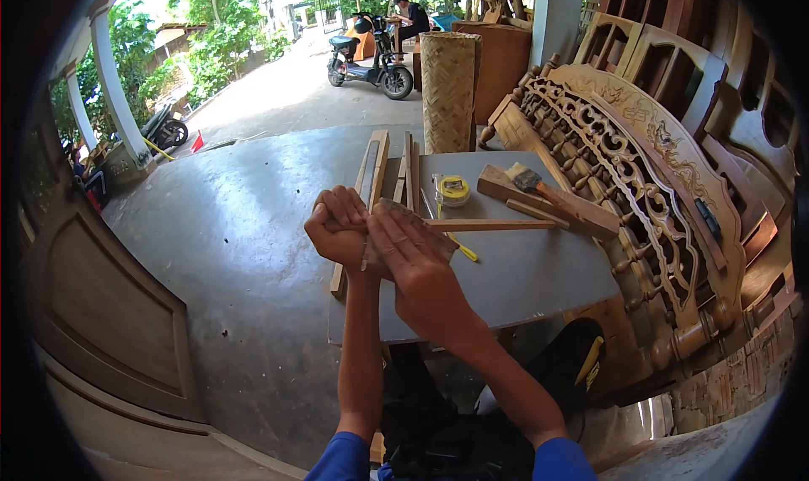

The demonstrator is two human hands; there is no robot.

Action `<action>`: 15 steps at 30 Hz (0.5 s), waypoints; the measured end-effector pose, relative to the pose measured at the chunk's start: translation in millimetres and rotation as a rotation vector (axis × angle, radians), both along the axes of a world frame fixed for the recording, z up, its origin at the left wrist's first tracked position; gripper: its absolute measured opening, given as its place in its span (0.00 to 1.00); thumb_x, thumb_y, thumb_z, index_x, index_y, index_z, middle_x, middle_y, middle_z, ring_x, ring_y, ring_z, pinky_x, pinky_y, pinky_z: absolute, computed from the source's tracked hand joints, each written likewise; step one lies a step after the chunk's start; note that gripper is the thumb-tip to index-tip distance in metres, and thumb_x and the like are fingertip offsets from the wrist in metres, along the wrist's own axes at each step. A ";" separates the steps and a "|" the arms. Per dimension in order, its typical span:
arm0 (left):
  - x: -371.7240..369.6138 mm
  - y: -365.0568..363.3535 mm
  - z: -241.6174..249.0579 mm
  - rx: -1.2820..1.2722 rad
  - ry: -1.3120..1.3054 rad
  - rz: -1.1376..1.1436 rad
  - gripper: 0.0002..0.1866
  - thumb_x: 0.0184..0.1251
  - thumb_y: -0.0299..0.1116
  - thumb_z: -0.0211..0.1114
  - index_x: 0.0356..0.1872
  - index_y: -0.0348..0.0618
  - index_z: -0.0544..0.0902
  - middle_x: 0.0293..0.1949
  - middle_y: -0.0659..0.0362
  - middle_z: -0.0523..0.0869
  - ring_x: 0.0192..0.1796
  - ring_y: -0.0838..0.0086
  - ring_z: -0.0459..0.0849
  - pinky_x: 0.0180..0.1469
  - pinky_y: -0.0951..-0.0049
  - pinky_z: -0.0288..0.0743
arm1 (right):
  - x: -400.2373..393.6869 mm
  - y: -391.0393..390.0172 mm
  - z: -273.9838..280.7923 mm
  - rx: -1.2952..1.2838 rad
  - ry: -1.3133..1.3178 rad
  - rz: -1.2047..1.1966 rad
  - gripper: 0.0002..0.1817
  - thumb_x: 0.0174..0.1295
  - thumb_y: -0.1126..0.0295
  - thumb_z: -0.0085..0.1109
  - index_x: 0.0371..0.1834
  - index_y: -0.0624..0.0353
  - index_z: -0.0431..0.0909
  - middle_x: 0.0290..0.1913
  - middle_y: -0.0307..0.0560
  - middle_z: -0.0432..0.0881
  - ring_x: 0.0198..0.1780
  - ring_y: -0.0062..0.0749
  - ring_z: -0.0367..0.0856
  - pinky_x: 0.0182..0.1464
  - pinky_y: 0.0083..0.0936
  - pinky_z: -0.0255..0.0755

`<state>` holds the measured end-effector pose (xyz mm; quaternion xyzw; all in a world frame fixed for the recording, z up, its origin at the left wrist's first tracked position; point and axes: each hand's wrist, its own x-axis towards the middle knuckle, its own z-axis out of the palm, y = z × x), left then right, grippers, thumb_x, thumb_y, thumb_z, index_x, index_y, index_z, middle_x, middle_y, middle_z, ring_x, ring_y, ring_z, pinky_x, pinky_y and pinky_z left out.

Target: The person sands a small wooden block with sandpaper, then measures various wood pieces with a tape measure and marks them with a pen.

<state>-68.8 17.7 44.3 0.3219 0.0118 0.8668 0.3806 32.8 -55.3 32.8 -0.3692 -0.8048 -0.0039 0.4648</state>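
Note:
My left hand is closed in a fist around one end of a thin wooden strip, which points right across the grey table. Against it, my right hand presses a worn brown sheet that looks like sandpaper, fingers together on top. The two hands touch each other above the table's near left part. Just beyond the strip lie a yellow tape measure and, partly hidden under the strip, a yellow pen-like tool.
Longer wooden strips lie along the table's left side. A brush rests on wooden blocks at the right. Carved wooden panels lean beyond. A rolled woven mat, a scooter and a seated person are farther back.

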 end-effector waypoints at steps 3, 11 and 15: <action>-3.4 1.7 -1.3 -0.015 0.062 0.036 0.16 0.54 0.39 0.42 0.10 0.48 0.57 0.10 0.62 0.57 0.16 0.77 0.57 0.18 0.79 0.55 | 2.3 4.2 3.4 -0.027 0.030 -0.001 0.33 0.46 0.90 0.39 0.61 0.64 0.64 0.62 0.55 0.66 0.67 0.42 0.59 0.68 0.35 0.51; -0.4 -5.8 2.2 -0.023 0.072 0.057 0.14 0.53 0.37 0.42 0.10 0.50 0.56 0.10 0.64 0.57 0.15 0.77 0.57 0.20 0.77 0.54 | 94.3 40.6 -43.1 -0.192 0.104 -0.405 0.30 0.47 0.88 0.42 0.60 0.66 0.65 0.62 0.56 0.66 0.66 0.43 0.60 0.69 0.33 0.51; -9.5 -16.4 17.3 -0.009 0.016 -0.065 0.16 0.57 0.37 0.43 0.11 0.50 0.55 0.11 0.65 0.56 0.15 0.78 0.55 0.20 0.77 0.53 | 57.6 19.4 -19.5 -0.215 0.062 -0.251 0.30 0.47 0.87 0.41 0.59 0.68 0.65 0.62 0.58 0.66 0.66 0.45 0.59 0.69 0.34 0.50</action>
